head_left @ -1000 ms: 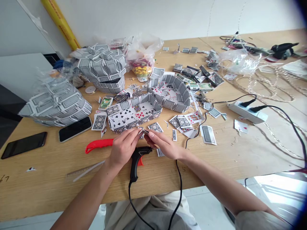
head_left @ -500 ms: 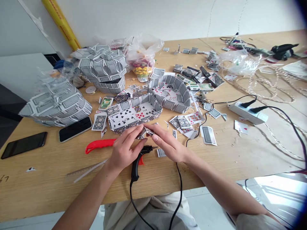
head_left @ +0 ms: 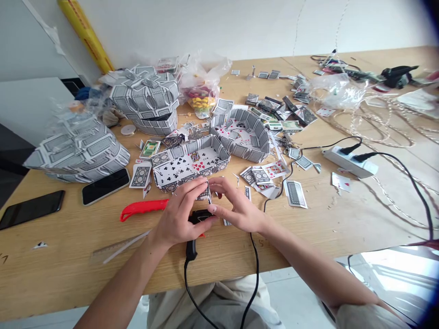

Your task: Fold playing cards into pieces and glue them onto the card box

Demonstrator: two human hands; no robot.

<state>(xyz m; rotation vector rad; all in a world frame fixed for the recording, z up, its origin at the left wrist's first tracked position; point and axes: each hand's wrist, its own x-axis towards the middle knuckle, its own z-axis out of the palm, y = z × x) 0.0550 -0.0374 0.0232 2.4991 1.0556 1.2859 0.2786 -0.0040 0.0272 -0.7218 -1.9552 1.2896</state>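
Note:
A small patterned piece of folded playing card [head_left: 204,195] is pinched between my two hands, one edge turned up toward me. My left hand [head_left: 180,214] has it from the left, and my right hand [head_left: 240,208] grips it from the right with thumb and fingers. Fingers partly hide the piece. Under the hands lies a black glue gun [head_left: 191,250] with an orange trigger, its body largely covered by my left hand. Just beyond stands a long open box made of playing cards [head_left: 174,169]. A red-handled cutter [head_left: 144,208] rests left of my left hand.
A heart-shaped card box [head_left: 254,148] sits farther back. Woven card baskets [head_left: 85,151] stand left, near two phones [head_left: 106,186]. Loose cards [head_left: 274,170] and scraps lie to the right. A power strip [head_left: 351,162] with black cords is at right; a ruler [head_left: 113,246] is front left.
My hands have turned the card piece more upright. My left thumb has moved down and right across the glue gun, and the right fingers have curled around the piece.

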